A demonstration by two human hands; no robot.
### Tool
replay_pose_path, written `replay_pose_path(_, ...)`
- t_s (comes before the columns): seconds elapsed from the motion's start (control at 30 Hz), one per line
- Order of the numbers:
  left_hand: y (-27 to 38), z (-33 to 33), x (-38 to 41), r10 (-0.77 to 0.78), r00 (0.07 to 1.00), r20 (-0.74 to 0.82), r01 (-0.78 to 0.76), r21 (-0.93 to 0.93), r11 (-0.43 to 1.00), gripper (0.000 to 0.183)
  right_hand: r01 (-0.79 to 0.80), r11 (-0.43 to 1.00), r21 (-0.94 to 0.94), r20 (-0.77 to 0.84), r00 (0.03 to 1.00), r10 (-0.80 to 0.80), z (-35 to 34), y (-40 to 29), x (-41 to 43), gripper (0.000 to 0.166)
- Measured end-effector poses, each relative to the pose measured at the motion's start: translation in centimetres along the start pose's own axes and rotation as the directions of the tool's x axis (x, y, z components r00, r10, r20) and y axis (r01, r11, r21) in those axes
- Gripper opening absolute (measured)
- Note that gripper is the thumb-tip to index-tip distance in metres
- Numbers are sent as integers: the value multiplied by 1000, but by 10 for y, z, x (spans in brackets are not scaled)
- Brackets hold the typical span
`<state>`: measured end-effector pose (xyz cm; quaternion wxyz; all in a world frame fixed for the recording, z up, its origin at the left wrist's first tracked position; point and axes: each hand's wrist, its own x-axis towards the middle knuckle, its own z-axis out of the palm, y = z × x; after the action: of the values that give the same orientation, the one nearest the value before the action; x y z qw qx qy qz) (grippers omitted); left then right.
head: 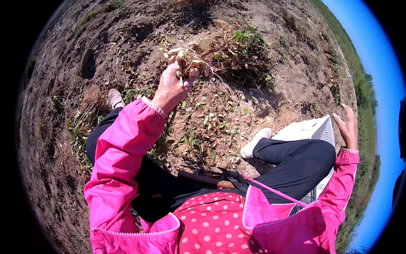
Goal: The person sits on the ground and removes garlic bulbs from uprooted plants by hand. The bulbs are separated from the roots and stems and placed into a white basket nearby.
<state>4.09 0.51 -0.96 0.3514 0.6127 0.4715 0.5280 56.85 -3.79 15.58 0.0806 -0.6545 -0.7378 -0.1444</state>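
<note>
My left hand grips a bunch of peanut pods with dry stems and roots, above the ground before me. Just beyond it to the right lies a heap of uprooted peanut plants, brown with some green leaves. Out at the far right is my right hand, raised beside a white plastic crate, fingers apart and nothing visible in them. My right leg hides part of the crate, and its contents cannot be seen.
Fallen leaves and bits of plant litter the soil between my feet. A plant clump lies by my left leg. My right shoe rests near the crate. Green vegetation borders the field at the right.
</note>
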Motion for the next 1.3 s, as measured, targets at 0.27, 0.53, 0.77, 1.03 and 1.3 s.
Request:
replay_pose_path(0.27,6,15,-7,53,996,69,-66,205,976,21,419,452,787,-253,888,-384,48,-301,45,14)
replay_pose_path(0.53,10,12,-12,312,944,103,-323,468,823,25,715,521,466,-424,698,-577,54,-355,76,52)
replay_pose_path(0.77,13,13,-17,286,947,150,-322,463,826,31,514,254,819,-402,830,-386,82,-366,78,15)
replay_pose_path(1.03,13,18,-19,359,893,272,-449,471,760,33,-504,-412,760,346,849,-401,74,-330,77,38)
replay_pose_path(1.3,6,9,-14,360,900,246,-431,629,647,27,86,-182,980,-95,995,-39,3,-277,88,21)
